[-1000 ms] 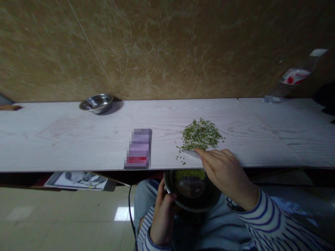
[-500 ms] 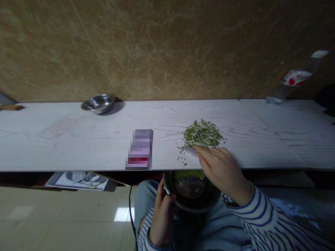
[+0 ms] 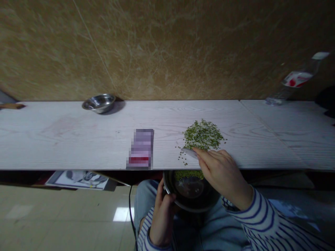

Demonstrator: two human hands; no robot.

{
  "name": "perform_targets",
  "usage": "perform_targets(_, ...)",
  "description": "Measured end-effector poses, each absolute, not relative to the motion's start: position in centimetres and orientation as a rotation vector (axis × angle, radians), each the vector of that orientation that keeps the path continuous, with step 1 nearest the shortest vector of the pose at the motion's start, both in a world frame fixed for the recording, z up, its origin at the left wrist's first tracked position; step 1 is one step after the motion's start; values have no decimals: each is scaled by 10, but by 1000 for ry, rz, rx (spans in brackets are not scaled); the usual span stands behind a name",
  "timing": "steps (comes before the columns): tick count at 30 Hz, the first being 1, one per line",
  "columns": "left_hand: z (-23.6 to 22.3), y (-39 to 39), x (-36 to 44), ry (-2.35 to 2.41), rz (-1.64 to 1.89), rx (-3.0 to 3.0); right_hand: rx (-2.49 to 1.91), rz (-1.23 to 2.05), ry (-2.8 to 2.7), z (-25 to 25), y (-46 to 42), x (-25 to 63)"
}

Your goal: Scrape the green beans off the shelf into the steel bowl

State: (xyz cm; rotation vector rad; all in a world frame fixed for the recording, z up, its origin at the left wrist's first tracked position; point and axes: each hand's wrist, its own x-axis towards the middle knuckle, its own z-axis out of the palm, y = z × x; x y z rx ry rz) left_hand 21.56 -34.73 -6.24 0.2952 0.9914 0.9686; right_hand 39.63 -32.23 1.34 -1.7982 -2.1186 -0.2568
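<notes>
My left hand [image 3: 162,214] is closed on the left rim of a large metal bowl [image 3: 195,211], held over my lap just under the table's front edge. Small green beans [image 3: 188,174] lie along the bowl's far side. Pinched between the fingers of my right hand [image 3: 221,172] is a thin, pale, flat piece [image 3: 190,152], mostly covered by the hand, so its kind is unclear. It touches the tabletop at the near edge of a spread of green beans [image 3: 202,134]. A few stray beans lie left of its tip.
A pixelated, phone-like flat object [image 3: 141,148] lies at the front edge of the white table [image 3: 78,146]. Against the wall stand a small steel bowl [image 3: 101,104] and a clear bottle [image 3: 295,80]. A wooden handle [image 3: 12,106] shows at far left, an open drawer [image 3: 81,179] below.
My right hand and the pale piece have moved very slightly toward the front edge. The left hand and the bowl stay where they were.
</notes>
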Motion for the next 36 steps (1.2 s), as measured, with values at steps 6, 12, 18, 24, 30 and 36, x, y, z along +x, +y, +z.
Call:
perform_targets(6,-63,-349,216,1022,961,313,-1819,-264,-2120,12,-322,394)
perform_targets(12,-65,-349,215,971,978,322,-1936,-344,-2075,13,-315,398)
perform_targets(18,-62,-345,211,1014,973,348,-1942,-324,-2060,15,-312,402)
perform_targets(24,-60,-343,209,1006,975,367,-1895,-255,-2097,19,-301,390)
perform_targets(30,-58,-342,206,1008,1002,355,-1816,-166,-2175,21,-303,386)
perform_targets(36,-57,-339,203,1016,1015,331,-1804,-164,-2150,24,-298,388)
